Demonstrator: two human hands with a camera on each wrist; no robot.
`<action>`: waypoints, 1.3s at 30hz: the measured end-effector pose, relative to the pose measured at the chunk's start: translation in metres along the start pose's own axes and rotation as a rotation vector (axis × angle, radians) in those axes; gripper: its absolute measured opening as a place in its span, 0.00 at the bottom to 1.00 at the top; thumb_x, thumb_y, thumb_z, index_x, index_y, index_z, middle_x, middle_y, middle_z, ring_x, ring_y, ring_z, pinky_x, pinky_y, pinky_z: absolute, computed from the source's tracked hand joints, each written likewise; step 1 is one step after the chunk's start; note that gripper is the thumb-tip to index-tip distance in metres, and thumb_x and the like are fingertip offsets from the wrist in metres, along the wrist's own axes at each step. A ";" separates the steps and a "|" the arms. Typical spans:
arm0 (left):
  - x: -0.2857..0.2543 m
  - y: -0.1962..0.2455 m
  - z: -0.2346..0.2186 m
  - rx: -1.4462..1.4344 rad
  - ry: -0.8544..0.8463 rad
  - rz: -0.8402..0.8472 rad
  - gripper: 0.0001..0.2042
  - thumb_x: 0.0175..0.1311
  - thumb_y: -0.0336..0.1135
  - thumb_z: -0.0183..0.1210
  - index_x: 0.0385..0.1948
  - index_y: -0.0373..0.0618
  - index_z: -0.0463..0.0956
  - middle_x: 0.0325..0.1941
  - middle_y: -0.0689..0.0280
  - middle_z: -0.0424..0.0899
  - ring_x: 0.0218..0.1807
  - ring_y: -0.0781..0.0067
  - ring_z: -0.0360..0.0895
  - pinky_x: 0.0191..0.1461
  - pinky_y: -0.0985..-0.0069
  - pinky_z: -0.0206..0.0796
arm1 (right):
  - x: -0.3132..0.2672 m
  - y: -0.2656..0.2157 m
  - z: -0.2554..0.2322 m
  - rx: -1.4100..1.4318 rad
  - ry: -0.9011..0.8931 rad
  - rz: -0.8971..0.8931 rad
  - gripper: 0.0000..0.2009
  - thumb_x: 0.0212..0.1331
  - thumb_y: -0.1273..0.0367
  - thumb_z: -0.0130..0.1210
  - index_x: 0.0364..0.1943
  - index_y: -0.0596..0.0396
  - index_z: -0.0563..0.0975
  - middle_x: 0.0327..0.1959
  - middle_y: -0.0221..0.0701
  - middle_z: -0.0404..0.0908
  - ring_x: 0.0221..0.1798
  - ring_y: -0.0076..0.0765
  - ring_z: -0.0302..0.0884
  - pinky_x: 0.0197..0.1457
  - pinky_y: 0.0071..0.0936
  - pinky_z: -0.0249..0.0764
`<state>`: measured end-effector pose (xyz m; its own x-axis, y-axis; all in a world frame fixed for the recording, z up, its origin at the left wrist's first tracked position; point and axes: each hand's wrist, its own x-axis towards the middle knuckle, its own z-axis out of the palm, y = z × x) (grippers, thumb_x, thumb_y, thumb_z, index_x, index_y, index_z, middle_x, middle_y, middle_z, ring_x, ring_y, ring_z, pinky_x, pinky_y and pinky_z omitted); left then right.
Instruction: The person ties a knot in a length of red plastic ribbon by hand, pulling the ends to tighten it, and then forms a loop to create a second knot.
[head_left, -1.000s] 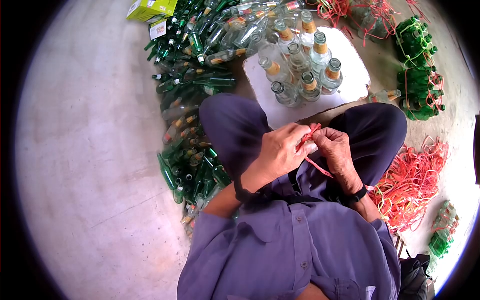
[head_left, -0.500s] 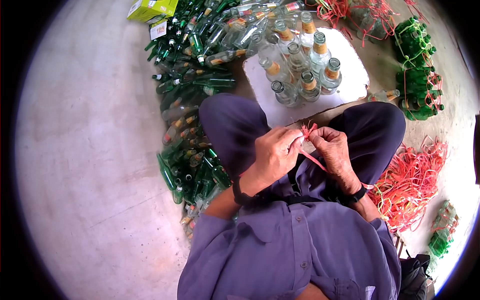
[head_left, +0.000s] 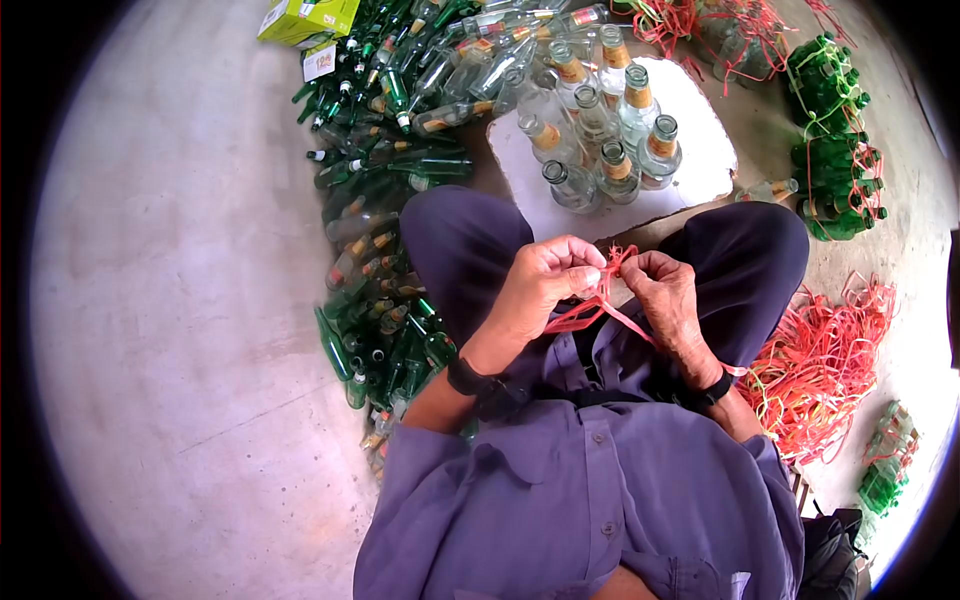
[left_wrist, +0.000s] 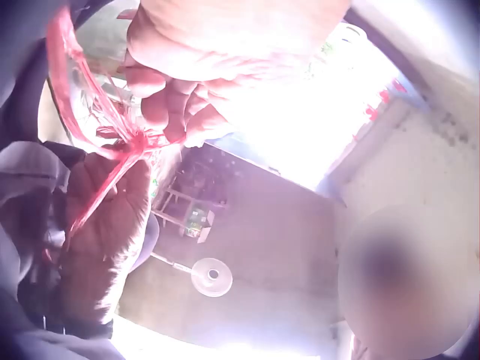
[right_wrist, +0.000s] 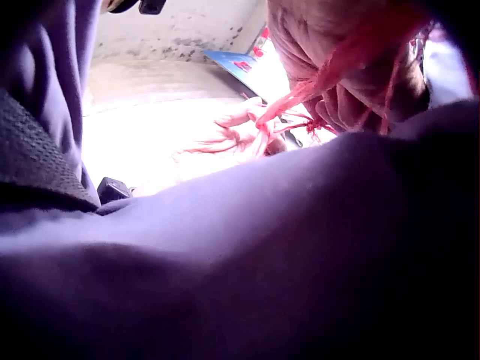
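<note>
Above the lap, the left hand [head_left: 543, 289] pinches red plastic string [head_left: 603, 297] between thumb and fingers. Close beside it, the right hand [head_left: 664, 298] pinches the same string near a small frayed knot [head_left: 618, 257]. Loops of string hang below the left fingers, and one strand runs down to the right wrist. In the left wrist view the strands meet at a red knot [left_wrist: 138, 142] between both hands. The right wrist view shows string [right_wrist: 300, 94] stretching across the right palm, with much of that view covered by purple cloth.
Clear bottles [head_left: 617, 172] stand on a white board [head_left: 708, 150] beyond the knees. Green and clear bottles [head_left: 430, 165] lie piled at the left. A heap of red string [head_left: 825, 370] is on the floor at the right, near bundled green bottles [head_left: 838, 185].
The left hand has shifted slightly left and turned, its fingers now more spread from the knot, and loops of string show below it. The right hand has barely moved.
</note>
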<state>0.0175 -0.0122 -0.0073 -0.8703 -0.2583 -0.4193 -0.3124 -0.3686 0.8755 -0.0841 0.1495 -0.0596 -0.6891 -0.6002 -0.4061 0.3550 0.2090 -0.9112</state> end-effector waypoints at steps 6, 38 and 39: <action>-0.002 -0.002 -0.003 -0.199 -0.016 0.064 0.06 0.61 0.26 0.59 0.37 0.35 0.77 0.34 0.63 0.82 0.35 0.76 0.80 0.43 0.80 0.71 | 0.003 -0.005 -0.002 -0.044 -0.032 0.004 0.09 0.61 0.70 0.59 0.29 0.64 0.81 0.25 0.20 0.77 0.28 0.13 0.66 0.32 0.17 0.65; -0.053 0.014 -0.028 0.204 -0.065 0.085 0.09 0.65 0.29 0.61 0.42 0.36 0.77 0.34 0.64 0.82 0.26 0.83 0.73 0.30 0.84 0.64 | -0.017 -0.021 -0.002 -0.120 0.244 -0.806 0.05 0.58 0.83 0.60 0.34 0.61 0.77 0.28 0.28 0.77 0.25 0.15 0.69 0.26 0.14 0.62; -0.048 0.009 -0.028 0.379 -0.060 0.209 0.10 0.65 0.31 0.61 0.44 0.36 0.77 0.34 0.65 0.83 0.28 0.84 0.73 0.32 0.84 0.64 | -0.018 -0.022 -0.002 -0.120 0.242 -0.805 0.05 0.58 0.83 0.60 0.34 0.61 0.77 0.28 0.28 0.77 0.25 0.15 0.69 0.26 0.14 0.62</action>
<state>0.0673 -0.0284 0.0135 -0.9467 -0.2360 -0.2192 -0.2353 0.0423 0.9710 -0.0804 0.1573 -0.0326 -0.8242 -0.4217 0.3779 -0.3612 -0.1224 -0.9244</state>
